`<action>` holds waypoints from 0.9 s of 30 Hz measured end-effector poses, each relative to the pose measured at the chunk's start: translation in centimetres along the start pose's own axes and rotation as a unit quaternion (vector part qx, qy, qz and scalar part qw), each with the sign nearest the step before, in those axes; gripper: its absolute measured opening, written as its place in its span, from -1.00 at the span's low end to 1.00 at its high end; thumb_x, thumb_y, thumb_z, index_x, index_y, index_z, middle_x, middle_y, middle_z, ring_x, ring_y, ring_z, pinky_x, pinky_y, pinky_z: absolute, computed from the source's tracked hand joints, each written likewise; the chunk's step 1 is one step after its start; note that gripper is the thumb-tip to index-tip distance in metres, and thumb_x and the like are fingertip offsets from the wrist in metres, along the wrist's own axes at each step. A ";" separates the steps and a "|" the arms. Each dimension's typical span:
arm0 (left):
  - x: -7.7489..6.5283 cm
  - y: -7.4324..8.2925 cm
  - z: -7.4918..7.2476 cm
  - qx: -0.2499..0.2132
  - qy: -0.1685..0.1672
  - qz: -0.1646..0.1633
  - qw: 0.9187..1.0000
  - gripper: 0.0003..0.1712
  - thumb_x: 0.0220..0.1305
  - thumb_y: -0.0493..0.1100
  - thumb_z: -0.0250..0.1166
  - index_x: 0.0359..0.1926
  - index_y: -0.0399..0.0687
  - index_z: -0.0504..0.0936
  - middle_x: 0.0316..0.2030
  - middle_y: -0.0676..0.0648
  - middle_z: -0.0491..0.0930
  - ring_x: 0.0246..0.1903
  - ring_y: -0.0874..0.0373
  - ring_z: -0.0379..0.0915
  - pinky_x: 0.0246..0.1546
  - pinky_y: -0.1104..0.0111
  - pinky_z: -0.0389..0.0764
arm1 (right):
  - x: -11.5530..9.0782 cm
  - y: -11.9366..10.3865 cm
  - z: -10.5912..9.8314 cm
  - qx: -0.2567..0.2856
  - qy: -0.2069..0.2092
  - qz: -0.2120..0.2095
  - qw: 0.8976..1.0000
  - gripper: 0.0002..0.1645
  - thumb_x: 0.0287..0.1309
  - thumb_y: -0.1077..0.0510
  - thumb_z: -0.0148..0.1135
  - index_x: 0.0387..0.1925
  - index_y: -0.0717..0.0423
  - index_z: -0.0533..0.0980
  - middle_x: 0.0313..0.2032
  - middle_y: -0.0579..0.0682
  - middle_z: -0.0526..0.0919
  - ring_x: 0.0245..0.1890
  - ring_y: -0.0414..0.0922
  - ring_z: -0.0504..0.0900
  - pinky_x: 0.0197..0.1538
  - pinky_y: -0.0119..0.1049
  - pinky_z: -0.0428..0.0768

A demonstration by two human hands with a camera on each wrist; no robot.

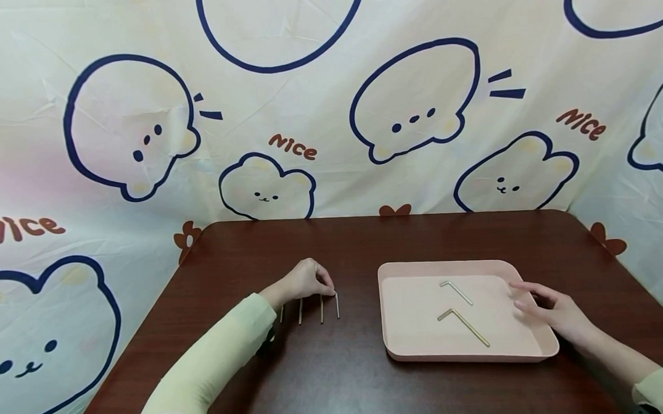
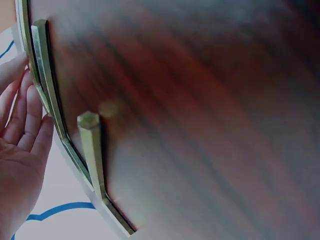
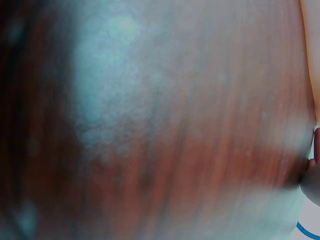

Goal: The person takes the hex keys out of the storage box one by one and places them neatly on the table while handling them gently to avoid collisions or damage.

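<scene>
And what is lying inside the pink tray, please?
A silvery L-shaped hex key and, nearer, a golden hex key lie in the pink tray. The right hand covers part of the tray's right side; what is beneath it cannot be seen.

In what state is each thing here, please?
Pale pink rectangular tray: upright, partly filled.
Silvery L-shaped metal hex key: lying inside tray.
Golden L-shaped metal hex key: lying inside tray.
Row of L-shaped metal hex keys: outside tray, spaced apart.
Left hand: at row's rightmost key; grip unclear.
Right hand: at tray's right rim, fingers nearly straight.
</scene>
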State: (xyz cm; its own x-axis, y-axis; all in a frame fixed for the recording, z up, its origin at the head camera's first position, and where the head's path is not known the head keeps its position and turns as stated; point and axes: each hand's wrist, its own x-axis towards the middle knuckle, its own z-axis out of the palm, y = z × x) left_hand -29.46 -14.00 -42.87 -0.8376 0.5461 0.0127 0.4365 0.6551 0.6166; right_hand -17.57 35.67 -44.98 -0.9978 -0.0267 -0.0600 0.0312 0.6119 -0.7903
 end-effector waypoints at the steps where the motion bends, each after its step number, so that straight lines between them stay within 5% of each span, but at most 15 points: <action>1: 0.0 0.0 0.0 -0.001 -0.001 -0.001 1.000 -0.87 0.00 -0.24 0.52 -0.59 -0.01 0.74 -0.54 0.17 0.65 -0.45 0.29 0.40 -0.30 0.40 0.44 | 0.0 0.0 0.0 0.001 0.000 -0.001 1.000 -0.25 0.27 -0.12 0.23 0.35 0.18 0.32 0.29 0.27 0.36 0.05 -0.48 0.26 0.03 -0.19 0.24; 7: 0.5 0.5 -0.3 -0.027 -0.015 -0.003 1.000 -0.88 0.08 -0.24 0.48 -0.54 0.00 0.74 -0.51 0.15 0.64 -0.42 0.23 0.42 -0.32 0.37 0.46 | -0.1 0.0 0.1 0.001 -0.001 0.001 1.000 -0.25 0.27 -0.13 0.23 0.35 0.18 0.32 0.30 0.27 0.34 0.06 -0.41 0.28 0.00 -0.24 0.26; 15: 1.5 3.0 -0.2 -0.031 -0.020 0.049 0.998 -0.91 0.20 -0.19 0.40 -0.44 -0.01 0.73 -0.47 0.16 0.64 -0.42 0.24 0.48 -0.33 0.40 0.51 | 0.0 -0.2 0.0 0.015 -0.006 0.006 1.000 -0.23 0.27 -0.12 0.23 0.35 0.22 0.30 0.31 0.31 0.31 0.23 0.10 0.24 0.10 0.02 0.23; 22: 2.1 5.8 0.5 -0.016 -0.036 0.088 0.995 -0.94 0.23 -0.16 0.38 -0.39 0.03 0.73 -0.44 0.19 0.63 -0.39 0.26 0.47 -0.29 0.41 0.50 | 0.0 -0.2 0.0 0.002 0.002 -0.006 1.000 -0.27 0.27 -0.12 0.24 0.33 0.17 0.34 0.29 0.27 0.36 0.03 -0.46 0.28 0.00 -0.22 0.26; 27: 2.8 7.5 0.9 -0.019 -0.041 0.115 0.992 -0.95 0.23 -0.17 0.38 -0.36 0.00 0.74 -0.43 0.19 0.63 -0.38 0.29 0.47 -0.25 0.44 0.51 | 0.0 -0.3 0.0 0.001 0.002 -0.008 1.000 -0.27 0.27 -0.12 0.24 0.33 0.18 0.35 0.28 0.27 0.36 0.01 -0.47 0.28 -0.01 -0.24 0.27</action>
State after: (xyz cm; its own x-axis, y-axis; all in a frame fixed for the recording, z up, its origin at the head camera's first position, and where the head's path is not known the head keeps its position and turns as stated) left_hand -28.26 -7.08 -38.90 -0.6868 0.7209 0.0926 0.5989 0.4891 0.6341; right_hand -17.55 35.52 -44.76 -0.9984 -0.0324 -0.0454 0.0162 0.6105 -0.7919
